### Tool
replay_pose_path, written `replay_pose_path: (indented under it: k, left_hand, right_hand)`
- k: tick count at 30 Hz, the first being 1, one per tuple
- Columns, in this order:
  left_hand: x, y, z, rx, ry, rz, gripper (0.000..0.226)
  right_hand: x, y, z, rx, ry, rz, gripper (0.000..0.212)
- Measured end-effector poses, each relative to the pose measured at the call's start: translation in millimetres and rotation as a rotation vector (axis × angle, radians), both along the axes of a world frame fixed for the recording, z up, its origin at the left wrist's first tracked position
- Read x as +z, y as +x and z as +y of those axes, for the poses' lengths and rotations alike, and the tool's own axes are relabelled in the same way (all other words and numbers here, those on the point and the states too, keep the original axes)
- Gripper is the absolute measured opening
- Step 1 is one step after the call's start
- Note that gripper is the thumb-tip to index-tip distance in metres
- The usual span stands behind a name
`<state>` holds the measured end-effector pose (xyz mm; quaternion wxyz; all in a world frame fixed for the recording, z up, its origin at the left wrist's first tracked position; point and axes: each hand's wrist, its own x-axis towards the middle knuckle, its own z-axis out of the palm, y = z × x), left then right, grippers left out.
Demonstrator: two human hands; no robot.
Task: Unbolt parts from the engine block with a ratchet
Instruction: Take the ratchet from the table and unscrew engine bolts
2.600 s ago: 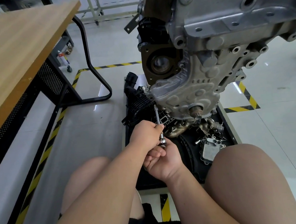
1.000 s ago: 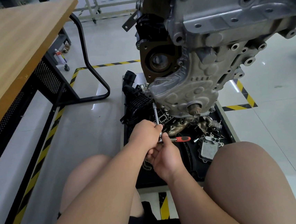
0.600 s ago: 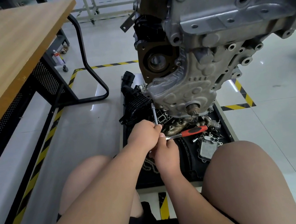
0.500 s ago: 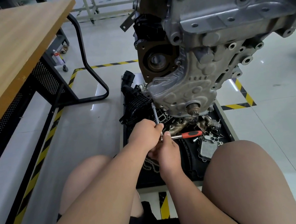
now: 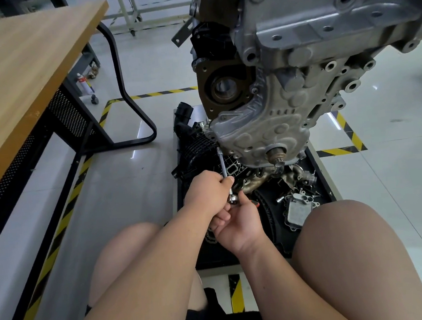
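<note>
Gripping red-handled chrome ratchet (image 5: 233, 199), my left hand (image 5: 208, 188) on shaft, right hand (image 5: 239, 225) on handle; grey cast engine block (image 5: 321, 33) cover still bolted, removed silver parts (image 5: 298, 209) lower right.

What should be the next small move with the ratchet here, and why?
Probably swing the ratchet through a short stroke with the right hand, while the left hand steadies the extension bar. The bar's tip sits against the lower edge of the engine cover, so the socket seems seated on a bolt.

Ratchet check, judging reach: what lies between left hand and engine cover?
Head view: the extension bar spans it, left hand to engine cover.
</note>
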<state>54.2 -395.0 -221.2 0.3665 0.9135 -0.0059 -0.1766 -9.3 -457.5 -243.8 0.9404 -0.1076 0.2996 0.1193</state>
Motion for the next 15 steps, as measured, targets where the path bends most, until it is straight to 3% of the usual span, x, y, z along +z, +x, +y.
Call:
replay_pose_path:
  k: [3,5,7,11,13,15]
  left_hand:
    - [-0.3,0.1,1.3,0.005,-0.009,-0.001,0.041]
    - [0.2,0.4,2.1,0.010,-0.003,-0.011,0.042]
    - [0.5,1.9,2.1,-0.002,0.063,-0.075,0.045]
    - [1.7,4.5,-0.4,0.002,0.121,-0.121,0.049]
    - [2.4,4.7,-1.3,-0.001,0.119,-0.113,0.047]
    - [2.6,4.2,-1.6,-0.010,0.120,-0.113,0.046]
  right_hand:
    - [-1.1,0.0,0.2,-0.005,0.014,-0.019,0.053]
    - [-2.6,-0.6,1.5,0.004,-0.103,-0.016,0.047]
    - [-4.4,-2.6,2.8,0.001,-0.379,0.004,0.045]
    - [-6.3,-10.7,4.0,0.075,-1.337,-0.016,0.039]
    - [-6.7,-11.3,2.3,0.114,-1.528,-0.022,0.036]
    - [-7.0,-10.6,0.3,0.135,-1.513,-0.010,0.043]
